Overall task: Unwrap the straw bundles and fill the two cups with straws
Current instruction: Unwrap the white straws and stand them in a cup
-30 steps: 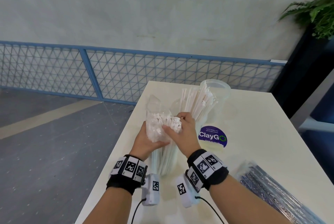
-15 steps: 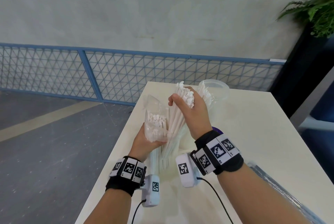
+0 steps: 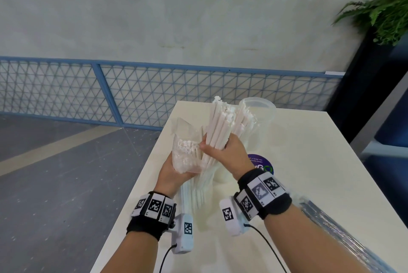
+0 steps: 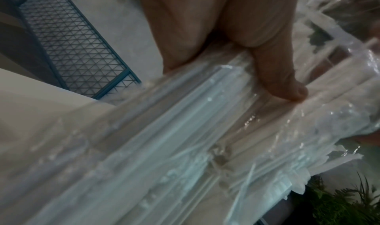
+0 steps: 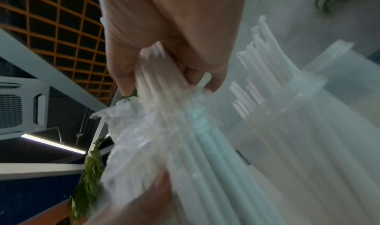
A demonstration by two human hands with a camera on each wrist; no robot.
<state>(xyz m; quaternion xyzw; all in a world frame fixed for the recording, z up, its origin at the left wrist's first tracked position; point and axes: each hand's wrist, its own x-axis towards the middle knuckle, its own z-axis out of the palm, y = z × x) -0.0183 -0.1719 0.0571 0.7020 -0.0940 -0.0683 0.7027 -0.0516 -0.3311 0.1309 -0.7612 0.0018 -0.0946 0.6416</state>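
Both hands are busy above the near left part of the table (image 3: 298,184). The left hand (image 3: 171,174) is curled round an opened clear wrapper (image 3: 187,140) that holds white straws, thumb pressed on the plastic; the wrapper's bottom end rests on the tabletop, and its loose top flares open above the fingers. The right hand (image 3: 225,153) is closed round a handful of straws (image 3: 220,122), gripped about mid-length, their upper ends fanned up and away from the person while their lower ends remain inside the wrapper. The right wrist view shows the fingers (image 5: 123,75) wrapped tight around those straws just above the crinkled plastic.

Just behind and to the right of the held straws stands a tall clear cup (image 3: 262,118), already holding white straws that lean against its left side. Whether a second cup stands behind the hands cannot be told.

On the table near the cup's base is a round purple sticker (image 3: 262,162), partly hidden by the right wrist. A second bundle in shiny wrapping (image 3: 335,235) lies along the table's near right edge. Beyond the table runs a blue mesh railing (image 3: 132,91) below a pale wall, and a green plant (image 3: 384,12) stands at the upper right.
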